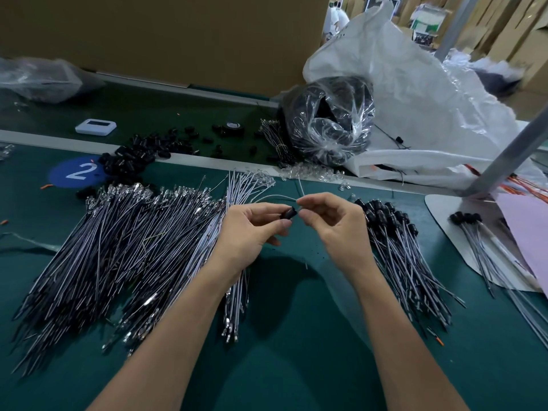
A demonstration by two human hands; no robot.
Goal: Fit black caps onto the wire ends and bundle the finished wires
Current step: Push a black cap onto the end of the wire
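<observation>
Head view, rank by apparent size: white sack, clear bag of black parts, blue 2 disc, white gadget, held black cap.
1. white sack
2. clear bag
3. blue disc, partly covered
4. white gadget, farther back, so unsure against the disc
5. black cap

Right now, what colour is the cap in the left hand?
Black. The cap, pinched by the left hand, shows best in the head view.
</observation>
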